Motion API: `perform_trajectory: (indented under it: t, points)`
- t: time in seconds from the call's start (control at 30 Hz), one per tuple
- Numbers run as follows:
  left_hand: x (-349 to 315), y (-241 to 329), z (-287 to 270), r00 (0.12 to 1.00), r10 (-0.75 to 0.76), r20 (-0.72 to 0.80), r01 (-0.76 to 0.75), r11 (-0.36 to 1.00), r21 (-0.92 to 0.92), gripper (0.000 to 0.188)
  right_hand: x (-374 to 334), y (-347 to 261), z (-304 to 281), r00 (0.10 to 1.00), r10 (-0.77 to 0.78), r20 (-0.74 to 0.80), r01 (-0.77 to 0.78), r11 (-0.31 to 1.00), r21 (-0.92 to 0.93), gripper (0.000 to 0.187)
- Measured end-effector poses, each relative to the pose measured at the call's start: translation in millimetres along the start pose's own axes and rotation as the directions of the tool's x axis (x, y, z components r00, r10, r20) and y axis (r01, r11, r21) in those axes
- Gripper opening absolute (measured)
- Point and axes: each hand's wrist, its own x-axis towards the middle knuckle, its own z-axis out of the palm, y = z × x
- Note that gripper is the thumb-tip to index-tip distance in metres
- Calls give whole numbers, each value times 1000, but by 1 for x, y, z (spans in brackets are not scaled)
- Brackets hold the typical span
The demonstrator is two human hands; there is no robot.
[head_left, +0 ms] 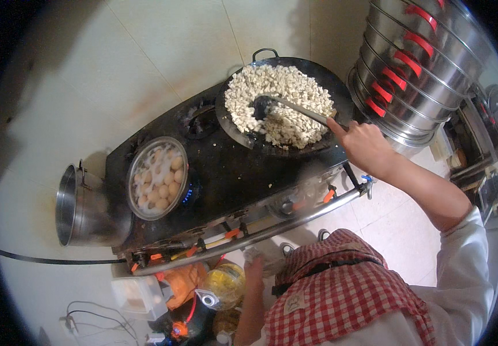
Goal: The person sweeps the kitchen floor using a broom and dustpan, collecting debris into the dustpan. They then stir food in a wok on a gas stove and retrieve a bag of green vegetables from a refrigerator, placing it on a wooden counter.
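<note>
My right hand (367,149) is closed around the long handle of a wok spatula (303,111). Its dark head rests among small pale diced pieces (295,83), which fill much of a wide black wok (221,115). Some pieces near the front look browner. Down by my apron, my left hand (254,270) is closed beside something whitish; its fingers and what they hold are unclear. Left of the wok, a round metal pan (131,173) holds several brown eggs (163,190) in foamy liquid, with a blue flame (188,193) beside it.
The dark stove top (231,179) has a metal rail (272,229) and orange-handled valves along its front. A tall steel pot (67,202) stands at left; stacked steel steamers (433,75) with red handles rise at right. Below are a plastic oil jug (226,282) and a white box (136,297).
</note>
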Motion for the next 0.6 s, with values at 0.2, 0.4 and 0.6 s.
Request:
perform_trajectory:
  t: [0.2, 0.4, 0.6]
  points:
    - [-5, -11, 4, 989, 116, 88, -94, 970, -223, 41, -21, 41, -13, 982, -188, -1, 188, 982, 27, 54]
    - [6, -31, 15, 951, 201, 235, -160, 970, -183, 37, -57, 65, -64, 973, -220, 72, 214, 974, 78, 44]
    - [-12, -28, 10, 963, 233, 135, -197, 951, -239, 35, -70, 81, -98, 992, -20, -126, 53, 964, 261, 35]
